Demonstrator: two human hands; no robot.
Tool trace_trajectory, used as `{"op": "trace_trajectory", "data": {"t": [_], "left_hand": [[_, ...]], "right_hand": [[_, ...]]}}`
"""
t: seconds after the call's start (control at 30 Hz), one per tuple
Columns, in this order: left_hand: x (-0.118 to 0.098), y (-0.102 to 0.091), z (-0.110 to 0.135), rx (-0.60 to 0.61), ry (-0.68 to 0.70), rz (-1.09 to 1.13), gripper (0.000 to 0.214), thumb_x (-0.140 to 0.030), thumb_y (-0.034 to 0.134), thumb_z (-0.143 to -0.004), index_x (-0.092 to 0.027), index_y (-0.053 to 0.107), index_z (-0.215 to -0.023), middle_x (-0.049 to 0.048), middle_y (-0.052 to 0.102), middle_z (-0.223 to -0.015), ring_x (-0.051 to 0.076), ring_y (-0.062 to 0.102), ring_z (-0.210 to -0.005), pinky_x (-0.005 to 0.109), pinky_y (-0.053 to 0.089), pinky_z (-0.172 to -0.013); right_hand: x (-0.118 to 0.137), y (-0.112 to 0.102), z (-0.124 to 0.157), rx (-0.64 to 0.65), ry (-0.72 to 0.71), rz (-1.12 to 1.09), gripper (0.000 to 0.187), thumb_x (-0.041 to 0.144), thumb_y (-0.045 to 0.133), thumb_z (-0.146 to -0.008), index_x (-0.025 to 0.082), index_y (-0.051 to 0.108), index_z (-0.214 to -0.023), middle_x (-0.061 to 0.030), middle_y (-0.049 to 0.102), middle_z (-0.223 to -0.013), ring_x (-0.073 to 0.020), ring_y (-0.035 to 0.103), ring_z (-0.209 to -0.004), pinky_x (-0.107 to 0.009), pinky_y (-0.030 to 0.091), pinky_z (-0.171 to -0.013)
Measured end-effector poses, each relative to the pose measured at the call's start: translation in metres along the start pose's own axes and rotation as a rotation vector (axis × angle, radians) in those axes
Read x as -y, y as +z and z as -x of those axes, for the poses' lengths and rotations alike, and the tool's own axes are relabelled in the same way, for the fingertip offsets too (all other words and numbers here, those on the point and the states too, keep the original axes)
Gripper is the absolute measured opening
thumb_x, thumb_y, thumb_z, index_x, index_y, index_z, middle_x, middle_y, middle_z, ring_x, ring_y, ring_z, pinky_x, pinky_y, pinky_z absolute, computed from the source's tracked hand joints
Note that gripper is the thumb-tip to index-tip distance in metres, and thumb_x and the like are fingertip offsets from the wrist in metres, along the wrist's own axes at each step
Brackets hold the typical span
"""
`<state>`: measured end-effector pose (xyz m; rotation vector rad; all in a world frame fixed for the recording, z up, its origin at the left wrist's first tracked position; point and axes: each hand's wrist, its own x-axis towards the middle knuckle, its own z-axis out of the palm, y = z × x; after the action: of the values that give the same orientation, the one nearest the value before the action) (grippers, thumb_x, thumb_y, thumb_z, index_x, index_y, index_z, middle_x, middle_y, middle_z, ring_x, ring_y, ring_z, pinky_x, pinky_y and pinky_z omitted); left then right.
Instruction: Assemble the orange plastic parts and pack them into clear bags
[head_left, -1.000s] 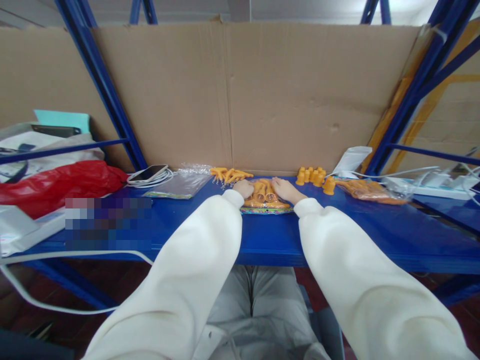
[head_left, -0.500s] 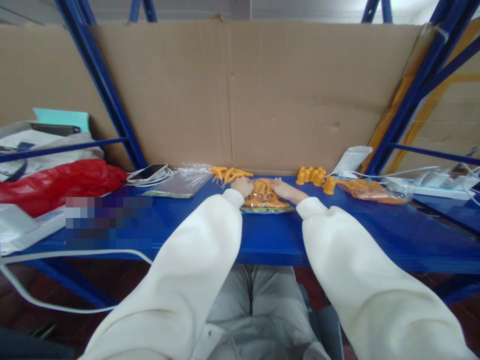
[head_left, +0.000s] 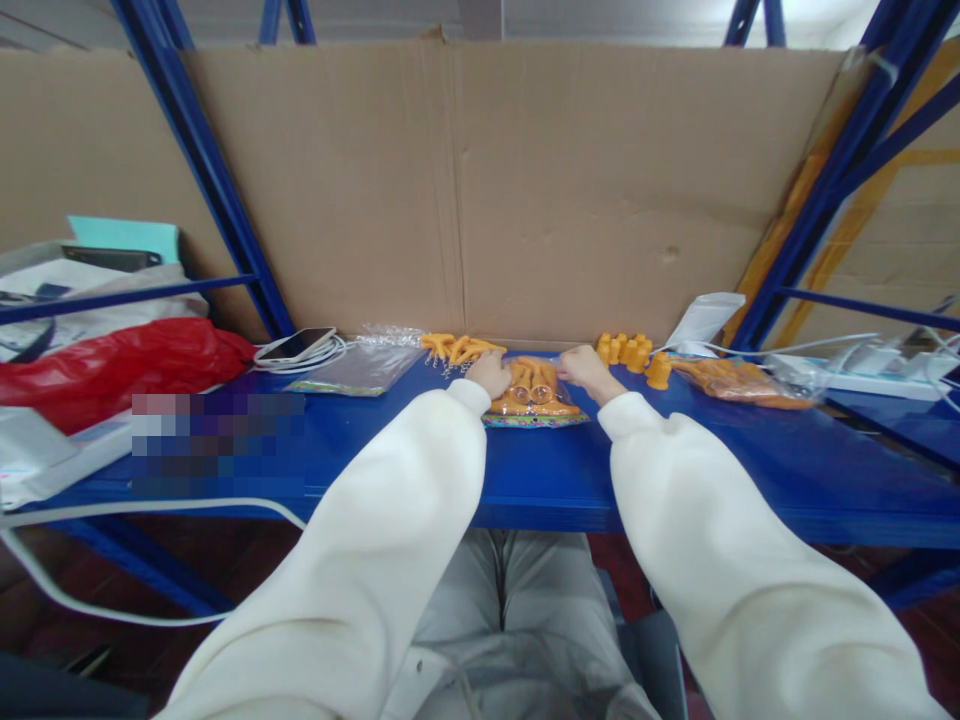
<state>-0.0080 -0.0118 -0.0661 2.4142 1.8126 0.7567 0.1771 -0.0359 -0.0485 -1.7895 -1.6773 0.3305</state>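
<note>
On blue shelf (head_left: 675,470), left hand (head_left: 489,373), right hand (head_left: 586,368) pinch toy packet (head_left: 534,398), fingers curled.

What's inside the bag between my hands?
The bag holds orange pieces over a colourful card. The left hand and right hand cover its far corners.

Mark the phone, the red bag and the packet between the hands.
phone (head_left: 294,345): head view, on its screen.
red bag (head_left: 127,365): head view, middle of the crumpled plastic.
packet (head_left: 534,392): head view, on the orange pieces inside it.
</note>
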Motion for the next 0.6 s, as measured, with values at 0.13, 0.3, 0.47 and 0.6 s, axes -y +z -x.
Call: {"op": "trace_trajectory", "data": {"t": [0.13,0.3,0.47,0.6], "left_hand": [[0.0,0.001,-0.001,-0.015,0.045,-0.034,0.049,-0.023,0.043,-0.093,-0.013,0.059,-0.138,0.0128,0.06,-0.143,0.025,0.05,-0.139,0.039,0.033,-0.12],[-0.004,0.007,0.001,0.078,0.226,0.031,0.052,-0.024,0.036,-0.097,-0.016,0.051,-0.146,0.0083,0.043,-0.159,0.02,0.038,-0.148,0.036,0.025,-0.124],[-0.005,0.008,0.001,0.189,0.297,0.093,0.05,-0.023,0.033,-0.097,-0.013,0.059,-0.138,0.0082,0.054,-0.15,0.016,0.045,-0.143,0.03,0.025,-0.124],[-0.004,0.008,0.0,0.178,0.317,0.096,0.047,-0.022,0.035,-0.097,-0.013,0.062,-0.135,0.0079,0.056,-0.148,0.016,0.047,-0.142,0.031,0.026,-0.124]], "right_hand": [[0.0,-0.007,0.003,-0.117,-0.025,0.044,0.042,0.022,0.04,-0.093,0.01,0.077,-0.109,-0.0192,0.077,-0.102,-0.028,0.073,-0.102,-0.034,0.051,-0.094],[0.0,0.0,0.004,-0.142,-0.292,0.132,0.047,0.016,0.038,-0.091,0.01,0.071,-0.125,-0.015,0.068,-0.132,-0.0236,0.059,-0.128,-0.035,0.04,-0.113],[-0.001,0.014,0.006,0.196,-0.431,0.178,0.053,0.013,0.036,-0.094,0.012,0.06,-0.141,-0.01,0.055,-0.149,-0.0195,0.048,-0.141,-0.037,0.031,-0.121],[0.0,0.013,0.01,0.261,-0.441,0.228,0.05,0.015,0.036,-0.096,0.01,0.059,-0.141,-0.0094,0.051,-0.151,-0.0184,0.044,-0.143,-0.033,0.028,-0.122]]}}
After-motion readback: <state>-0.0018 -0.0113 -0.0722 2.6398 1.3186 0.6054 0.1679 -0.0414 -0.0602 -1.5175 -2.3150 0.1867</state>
